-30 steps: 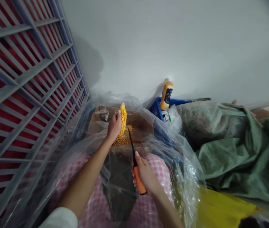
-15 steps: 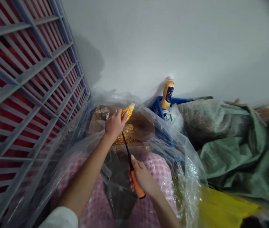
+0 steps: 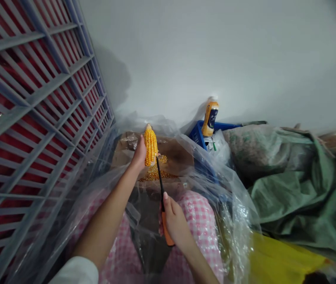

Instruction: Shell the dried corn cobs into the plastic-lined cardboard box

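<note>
1. We see the corn cob (image 3: 150,146) above the cardboard box (image 3: 182,154), its pointed end toward the box's far side.
2. Our left hand (image 3: 139,154) grips the cob from the box's left side, thumb along it, fingers wrapped behind.
3. Our right hand (image 3: 174,221), on the near side of the box, is closed around the orange handle (image 3: 168,230) of a tool; its dark shaft (image 3: 160,177) reaches over the box to the cob's lower end.
4. Loose kernels (image 3: 154,173) lie in the box, so we judge some shelling done; the cob's visible face is mostly full, so most of that remains.
5. We cannot make out whether the shaft's tip touches the cob; the cob's back is hidden, and clear plastic (image 3: 235,221) blurs the box's near edge.
</note>
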The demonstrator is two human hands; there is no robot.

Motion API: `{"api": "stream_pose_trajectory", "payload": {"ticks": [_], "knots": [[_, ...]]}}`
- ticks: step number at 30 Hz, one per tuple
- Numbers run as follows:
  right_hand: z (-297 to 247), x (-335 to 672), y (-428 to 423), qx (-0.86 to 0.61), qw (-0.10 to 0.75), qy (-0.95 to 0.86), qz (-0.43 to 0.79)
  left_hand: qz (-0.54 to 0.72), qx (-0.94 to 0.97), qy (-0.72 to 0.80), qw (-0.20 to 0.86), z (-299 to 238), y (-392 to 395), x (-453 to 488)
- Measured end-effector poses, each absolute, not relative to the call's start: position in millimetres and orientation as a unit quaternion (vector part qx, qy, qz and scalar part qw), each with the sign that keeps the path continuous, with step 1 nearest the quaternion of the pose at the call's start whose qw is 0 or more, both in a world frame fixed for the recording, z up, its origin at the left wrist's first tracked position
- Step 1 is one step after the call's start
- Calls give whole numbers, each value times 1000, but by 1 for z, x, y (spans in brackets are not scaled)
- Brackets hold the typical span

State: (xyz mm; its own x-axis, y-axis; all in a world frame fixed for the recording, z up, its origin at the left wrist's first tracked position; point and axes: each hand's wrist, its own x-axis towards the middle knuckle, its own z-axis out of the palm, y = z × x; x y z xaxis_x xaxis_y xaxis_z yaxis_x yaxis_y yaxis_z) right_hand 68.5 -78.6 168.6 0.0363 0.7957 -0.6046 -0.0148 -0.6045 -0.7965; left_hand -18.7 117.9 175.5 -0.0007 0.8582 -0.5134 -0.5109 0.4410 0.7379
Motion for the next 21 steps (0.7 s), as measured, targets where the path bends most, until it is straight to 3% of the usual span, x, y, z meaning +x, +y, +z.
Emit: {"api": "stream_pose_trajectory", "payload": {"ticks": [12,21], "knots": [[174,76,-73,-661,308,-318,606,472,169,495,709,182,112,-14],[190,73,-73,-486,356,-86,794,436,136,505,732,183,109,-12]]}}
